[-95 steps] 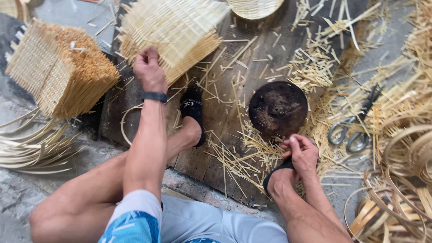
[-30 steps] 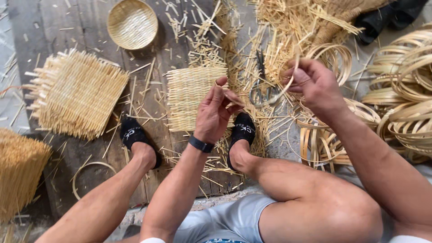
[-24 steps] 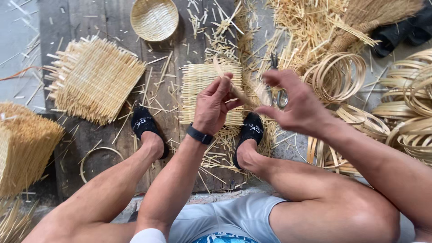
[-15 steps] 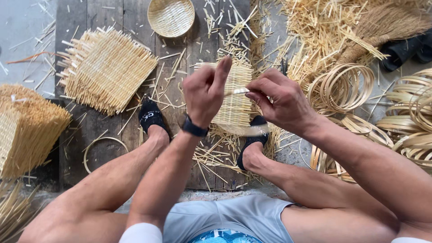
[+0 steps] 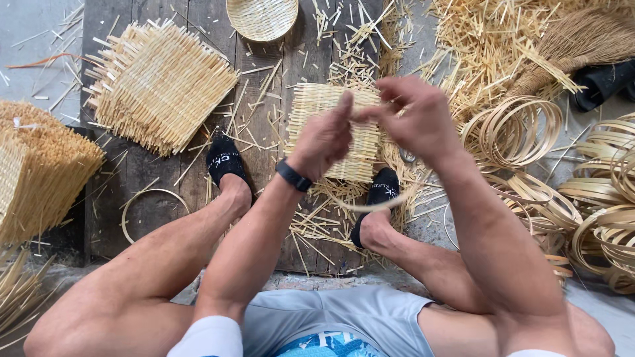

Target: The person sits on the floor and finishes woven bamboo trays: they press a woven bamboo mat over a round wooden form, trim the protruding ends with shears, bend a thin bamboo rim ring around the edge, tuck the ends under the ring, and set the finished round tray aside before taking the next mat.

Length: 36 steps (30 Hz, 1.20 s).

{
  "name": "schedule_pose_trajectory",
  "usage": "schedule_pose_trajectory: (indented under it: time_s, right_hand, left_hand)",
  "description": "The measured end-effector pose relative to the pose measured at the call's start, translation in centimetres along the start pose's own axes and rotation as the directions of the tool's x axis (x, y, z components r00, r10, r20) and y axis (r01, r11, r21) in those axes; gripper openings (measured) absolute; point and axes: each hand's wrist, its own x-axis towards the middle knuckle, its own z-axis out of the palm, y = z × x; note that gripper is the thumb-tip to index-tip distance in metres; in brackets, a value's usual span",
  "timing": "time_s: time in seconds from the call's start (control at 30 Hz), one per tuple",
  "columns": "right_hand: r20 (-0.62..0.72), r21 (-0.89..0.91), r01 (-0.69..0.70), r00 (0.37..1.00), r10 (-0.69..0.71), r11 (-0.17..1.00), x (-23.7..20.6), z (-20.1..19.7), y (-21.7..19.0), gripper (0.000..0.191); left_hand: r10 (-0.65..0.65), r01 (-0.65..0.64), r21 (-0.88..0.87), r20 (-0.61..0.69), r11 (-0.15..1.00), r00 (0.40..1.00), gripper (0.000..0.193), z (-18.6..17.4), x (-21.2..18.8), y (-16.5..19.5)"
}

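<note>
- The left hand [image 5: 324, 135] and the right hand [image 5: 417, 119] are raised in front of the person, fingertips nearly meeting above a small woven bamboo mat [image 5: 334, 129] that lies on the dark wooden board [image 5: 165, 178].
- Both hands pinch a thin bamboo strip [image 5: 370, 205], which hangs from the fingers in a loop curving down just above the right foot; motion blur hides the exact finger hold, but the fingers of each hand are drawn together on the strip.
- A black wristband [image 5: 293, 176] sits on the left wrist.
- Both feet wear black socks: left sock [image 5: 223, 162], right sock [image 5: 380, 192], resting on the board on either side of the small mat.
- A larger woven mat [image 5: 159, 82] lies at the upper left of the board, and a round woven tray [image 5: 262, 16] at the top edge.
- A single bamboo ring [image 5: 151, 208] lies beside the left foot.
- Stacked bamboo hoops [image 5: 512, 132] lie to the right, with loose bamboo splints [image 5: 483, 39] scattered above them.
</note>
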Motion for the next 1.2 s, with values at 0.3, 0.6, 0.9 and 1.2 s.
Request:
schedule_pose_trajectory:
  time_s: [0.3, 0.6, 0.9, 1.2]
  right_hand:
    - [0.220, 0.924, -0.296, 0.929, 0.296, 0.244, -2.6, 1.4, 7.4, 0.035]
    - [0.429, 0.856, -0.464, 0.883, 0.188, 0.226, -2.3, 3.2, 11.7, 0.041]
    - [0.064, 0.571, -0.524, 0.796, 0.602, 0.632, -1.7, 7.8, 15.4, 0.013]
    - [-0.229, 0.152, -0.528, 0.803, 0.550, 0.835, 0.5, 15.4, 25.0, 0.020]
  left_hand:
    - [0.106, -0.111, -0.237, -0.034, 0.965, 0.994, 0.029, -4.4, 0.2, 3.2]
    - [-0.124, 0.117, -0.053, -0.171, 0.992, 0.977, 0.036, -4.7, 1.3, 2.8]
    - [0.040, -0.089, -0.073, -0.509, 0.993, 0.860, 0.019, -10.6, 5.8, -4.3]
    - [0.461, 0.182, 0.855, -0.427, 0.485, 0.778, 0.011, -17.7, 13.0, -11.7]
